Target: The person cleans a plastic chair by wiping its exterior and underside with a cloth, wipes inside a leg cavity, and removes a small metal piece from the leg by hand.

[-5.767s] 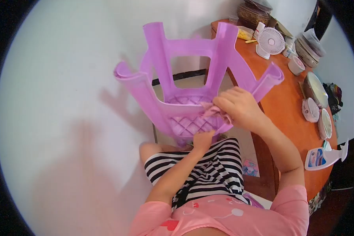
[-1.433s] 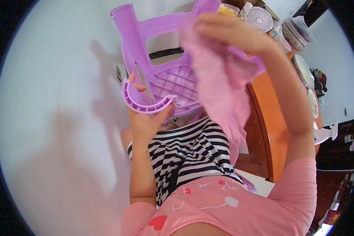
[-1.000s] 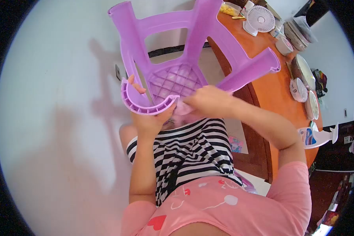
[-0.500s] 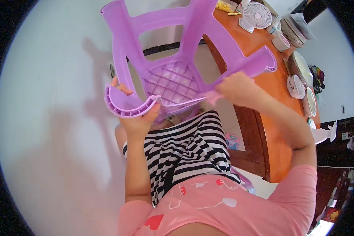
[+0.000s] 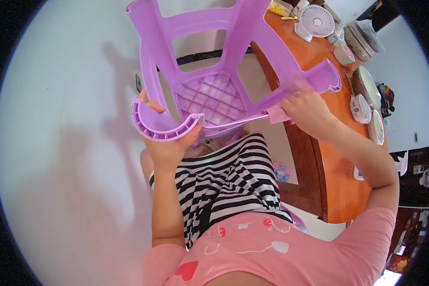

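Note:
A purple plastic stool [image 5: 231,43] is held up with its legs toward me and the latticed underside of its seat showing. My left hand [image 5: 169,143] is wrapped round the end of the near left leg, thumb on one side and fingertips on the other. In my right hand [image 5: 307,107] is a pink cloth [image 5: 277,115], pressed over the side rail close to the right leg. The fingers are closed on the cloth, and part of it is hidden under them.
An orange-brown wooden table [image 5: 341,200] stands to the right. On it are a white fan [image 5: 316,21], several bowls and a covered white bowl [image 5: 361,108]. A pale wall [image 5: 71,143] runs along the left.
My right hand has slid the cloth rightward along the rail toward the right leg. The stool has shifted slightly right in view, with my left hand still on its leg.

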